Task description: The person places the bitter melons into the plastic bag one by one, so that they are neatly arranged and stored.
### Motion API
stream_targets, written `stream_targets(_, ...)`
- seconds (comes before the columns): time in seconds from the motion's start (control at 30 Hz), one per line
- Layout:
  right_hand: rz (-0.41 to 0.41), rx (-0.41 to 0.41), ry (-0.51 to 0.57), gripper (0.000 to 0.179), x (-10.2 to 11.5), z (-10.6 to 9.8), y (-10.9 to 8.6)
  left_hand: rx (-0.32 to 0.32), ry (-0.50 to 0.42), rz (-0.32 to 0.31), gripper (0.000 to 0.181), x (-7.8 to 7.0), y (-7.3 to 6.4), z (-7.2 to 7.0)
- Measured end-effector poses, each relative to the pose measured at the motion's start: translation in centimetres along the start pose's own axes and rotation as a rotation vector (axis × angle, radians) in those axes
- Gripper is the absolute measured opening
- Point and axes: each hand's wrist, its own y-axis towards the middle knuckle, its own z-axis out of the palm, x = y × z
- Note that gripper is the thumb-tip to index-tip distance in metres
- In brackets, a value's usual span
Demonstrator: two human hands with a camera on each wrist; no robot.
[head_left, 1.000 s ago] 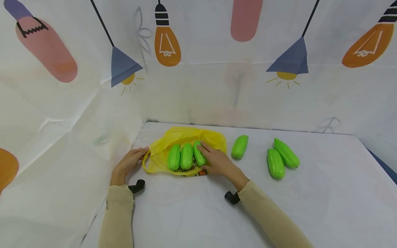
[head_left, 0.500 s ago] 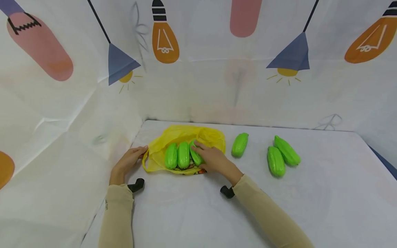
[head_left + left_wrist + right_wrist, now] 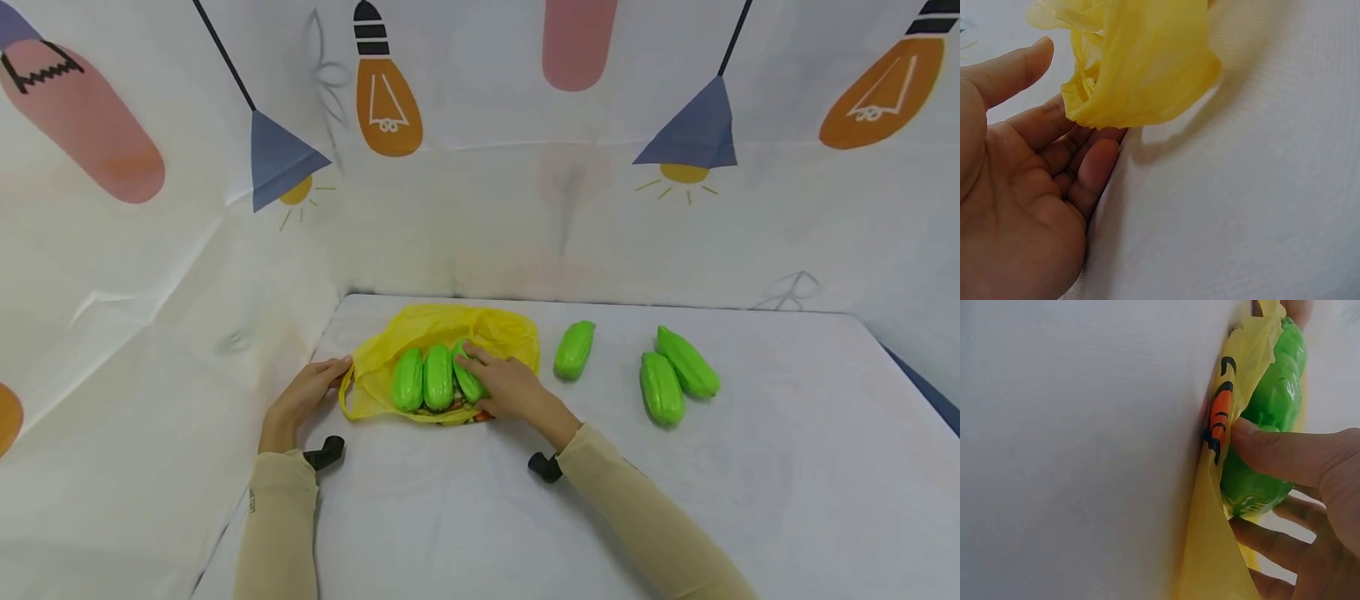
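Note:
A yellow plastic bag (image 3: 431, 318) lies on its side on the white table, its mouth facing me. Inside the mouth, two green toy zucchini (image 3: 407, 379) lie side by side. My right hand (image 3: 521, 393) grips a third zucchini (image 3: 467, 379) beside them, thumb on the near end in the right wrist view and the fingers around the far side. At the bag's left edge is my left hand (image 3: 303, 396). In the left wrist view its thumb stands apart from the yellow plastic (image 3: 1147, 69), while the loosely bent fingers (image 3: 1094, 169) lie under the bag's edge.
One loose zucchini (image 3: 574, 350) lies right of the bag. Farther right, two more zucchini (image 3: 662, 389) lie against each other. A printed white cloth wall (image 3: 495, 217) rises behind the table and along its left side. Each wrist carries a small black camera mount (image 3: 325, 452).
My right hand has shifted slightly left with the held zucchini, and the two beside it have moved a little left. My left hand stays at the bag's edge. The head view has shifted slightly.

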Motion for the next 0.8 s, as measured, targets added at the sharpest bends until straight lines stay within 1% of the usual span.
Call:
stream_targets(0.13,0.0,0.008,-0.01,0.079,0.0,0.1,0.1,0.021,-0.047,0.007,0.052,-1.6,-1.6,0.2)
stream_targets(0.37,0.016,0.024,-0.002,0.076,0.0,0.2,0.3,0.019,-0.037,0.005,0.051,-1.9,-1.9,0.3)
stream_targets(0.47,0.022,0.026,0.005,0.075,0.0,0.2,0.3,0.017,-0.036,0.004,0.052,-1.4,-1.3,0.2)
stream_targets(0.67,0.03,0.03,-0.026,0.075,0.1,0.2,0.3,0.008,-0.015,0.017,0.059,0.8,0.7,0.0)
stream_targets(0.8,0.032,0.031,-0.042,0.075,0.4,0.1,0.3,0.008,-0.002,0.028,0.064,1.3,1.1,-0.1)
